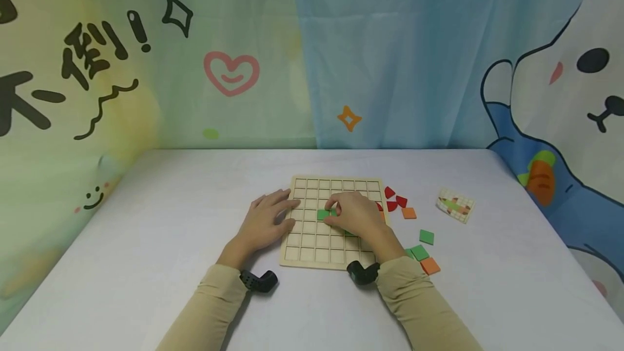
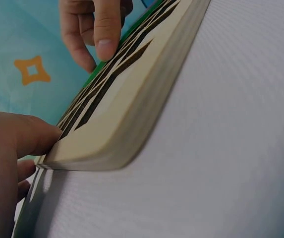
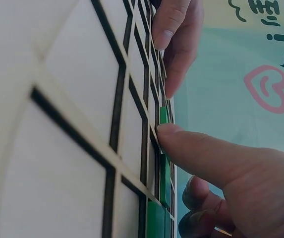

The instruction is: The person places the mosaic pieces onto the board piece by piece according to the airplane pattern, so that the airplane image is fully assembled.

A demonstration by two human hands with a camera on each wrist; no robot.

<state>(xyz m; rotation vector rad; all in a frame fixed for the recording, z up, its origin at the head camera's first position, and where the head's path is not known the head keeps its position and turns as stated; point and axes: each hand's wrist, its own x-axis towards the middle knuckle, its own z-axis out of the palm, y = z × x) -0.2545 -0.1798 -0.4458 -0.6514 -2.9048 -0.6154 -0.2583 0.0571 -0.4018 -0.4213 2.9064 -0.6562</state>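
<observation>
The grid board (image 1: 308,239) is looking like pale, bare wood, matt and smooth, its side showing faint layered lines in the left wrist view. The green tile (image 1: 426,236), orange tile (image 1: 430,266) and red pieces (image 1: 401,201) are presenting smooth, evenly coloured faces. The card (image 1: 455,206) is resembling printed paper. White cloth is covering the desk (image 1: 146,275), showing a fine, matt weave. The backdrop (image 1: 390,69) is hanging as softly creased printed cloth. Matt fabric sleeves (image 1: 209,302) are wrinkling beside black, plastic-looking wrist cameras (image 1: 263,283).
</observation>
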